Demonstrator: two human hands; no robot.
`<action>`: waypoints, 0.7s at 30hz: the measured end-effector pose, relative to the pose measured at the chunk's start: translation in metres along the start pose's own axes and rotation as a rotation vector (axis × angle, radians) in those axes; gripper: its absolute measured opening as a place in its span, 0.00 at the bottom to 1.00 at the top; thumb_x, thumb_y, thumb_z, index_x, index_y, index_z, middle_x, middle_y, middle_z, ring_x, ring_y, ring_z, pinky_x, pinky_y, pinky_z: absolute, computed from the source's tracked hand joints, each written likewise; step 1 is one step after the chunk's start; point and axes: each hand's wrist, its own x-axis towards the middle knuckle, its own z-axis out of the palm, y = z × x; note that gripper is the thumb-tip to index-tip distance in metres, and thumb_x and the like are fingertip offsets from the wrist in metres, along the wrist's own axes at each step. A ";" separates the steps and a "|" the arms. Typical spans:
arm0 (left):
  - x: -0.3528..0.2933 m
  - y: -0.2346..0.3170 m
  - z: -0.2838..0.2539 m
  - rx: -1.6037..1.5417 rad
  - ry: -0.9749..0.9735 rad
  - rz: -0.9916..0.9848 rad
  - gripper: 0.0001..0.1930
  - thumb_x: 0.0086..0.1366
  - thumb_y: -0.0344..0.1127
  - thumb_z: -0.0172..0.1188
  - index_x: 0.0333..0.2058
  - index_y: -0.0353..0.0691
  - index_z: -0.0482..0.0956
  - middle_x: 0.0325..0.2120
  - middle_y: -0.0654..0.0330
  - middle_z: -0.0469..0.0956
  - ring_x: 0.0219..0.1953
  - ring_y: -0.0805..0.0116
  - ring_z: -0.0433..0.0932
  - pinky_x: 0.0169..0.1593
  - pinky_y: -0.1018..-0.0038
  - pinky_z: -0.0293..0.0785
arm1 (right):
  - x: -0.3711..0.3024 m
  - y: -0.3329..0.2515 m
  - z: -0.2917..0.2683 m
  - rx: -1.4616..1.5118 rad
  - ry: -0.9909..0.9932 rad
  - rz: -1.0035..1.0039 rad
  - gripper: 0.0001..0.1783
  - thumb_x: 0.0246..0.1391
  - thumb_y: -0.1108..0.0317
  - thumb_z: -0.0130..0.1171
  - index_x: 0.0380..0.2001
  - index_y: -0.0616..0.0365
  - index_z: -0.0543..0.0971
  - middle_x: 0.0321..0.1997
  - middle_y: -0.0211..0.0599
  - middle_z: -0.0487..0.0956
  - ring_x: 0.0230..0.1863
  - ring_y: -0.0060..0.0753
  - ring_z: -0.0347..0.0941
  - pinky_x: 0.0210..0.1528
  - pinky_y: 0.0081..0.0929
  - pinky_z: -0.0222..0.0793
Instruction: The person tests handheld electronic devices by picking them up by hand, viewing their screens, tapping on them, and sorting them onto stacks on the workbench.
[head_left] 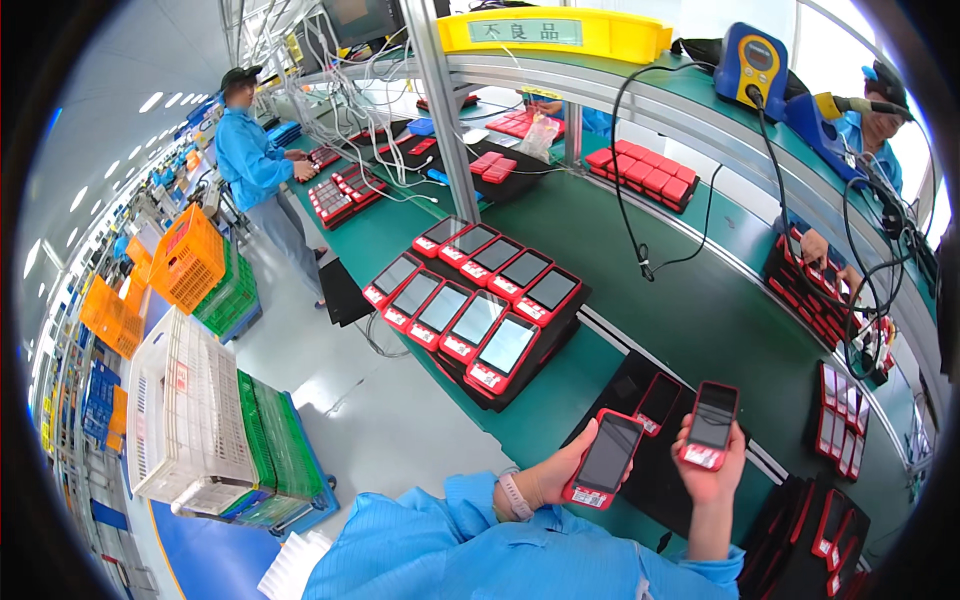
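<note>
My left hand point(562, 474), with a pale band on the wrist, is closed around a red handheld terminal point(610, 452). Its screen is dark and a white label sits at its lower end. A second red handheld terminal point(714, 416), also dark-screened, is gripped upright in my right hand point(716, 478). Between and behind them, another terminal point(659, 398) lies on a black mat point(655, 470). To the left, two rows of red terminals point(505, 345) rest face up on a black tray point(560, 335); some screens look bright with reflection.
Black trays with red terminals point(828, 530) are stacked at lower right. More red units point(642, 172) lie across the green bench point(640, 250). Cables point(640, 262) hang from a shelf holding a blue-yellow soldering station point(752, 65). Co-workers stand far left and right. Crates point(190, 400) stand left.
</note>
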 end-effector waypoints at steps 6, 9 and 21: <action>0.003 -0.005 0.004 -0.017 0.019 -0.005 0.33 0.62 0.62 0.29 0.53 0.40 0.61 0.42 0.52 0.71 0.43 0.61 0.72 0.45 0.66 0.71 | -0.029 0.031 -0.011 0.078 -0.051 0.029 0.27 0.54 0.50 0.36 0.45 0.61 0.68 0.40 0.48 0.72 0.34 0.42 0.70 0.35 0.37 0.66; 0.003 -0.008 0.010 -0.063 0.059 -0.038 0.33 0.62 0.63 0.30 0.52 0.41 0.62 0.39 0.51 0.72 0.39 0.60 0.74 0.42 0.65 0.73 | -0.037 0.036 -0.015 0.076 -0.037 0.024 0.25 0.54 0.51 0.37 0.43 0.61 0.69 0.39 0.48 0.72 0.33 0.42 0.71 0.35 0.37 0.67; -0.010 0.008 0.033 0.117 0.172 0.123 0.35 0.61 0.64 0.28 0.44 0.37 0.69 0.32 0.54 0.75 0.31 0.66 0.75 0.35 0.71 0.75 | -0.046 0.060 -0.008 0.000 -0.201 0.044 0.29 0.57 0.50 0.32 0.49 0.65 0.65 0.45 0.51 0.71 0.41 0.43 0.71 0.43 0.37 0.67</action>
